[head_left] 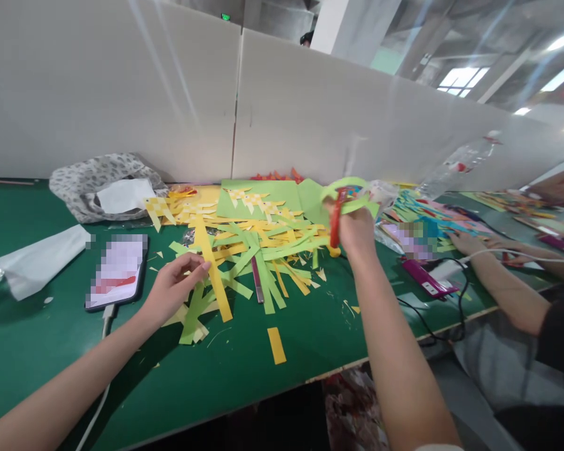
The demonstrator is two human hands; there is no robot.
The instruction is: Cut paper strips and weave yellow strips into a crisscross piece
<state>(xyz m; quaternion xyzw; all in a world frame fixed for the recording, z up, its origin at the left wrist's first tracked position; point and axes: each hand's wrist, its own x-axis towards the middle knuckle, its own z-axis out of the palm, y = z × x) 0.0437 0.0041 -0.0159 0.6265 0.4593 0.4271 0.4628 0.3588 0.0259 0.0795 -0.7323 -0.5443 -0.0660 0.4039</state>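
Note:
My left hand (181, 279) pinches a long yellow paper strip (211, 275) between thumb and fingers, its lower end hanging over the table. My right hand (355, 228) is raised at the right of the paper pile, closed around red-handled scissors (337, 219); motion blurs them and the blades are hard to make out. Green paper (329, 194) shows around that hand. Between my hands lies a tangle of green strips (244, 263) and yellow strips, with a purple-and-silver tool (256, 275) partly under them. A short yellow paper piece (277, 346) lies alone nearer me.
A phone (117, 272) on a charging cable and a white paper (47, 260) lie left. Behind are a patterned cloth bag (98, 188), woven paper pieces (258, 203) and a grey partition (122, 94). At right are a magenta power bank (427, 279), a plastic bottle (465, 163) and another person's hands (472, 244).

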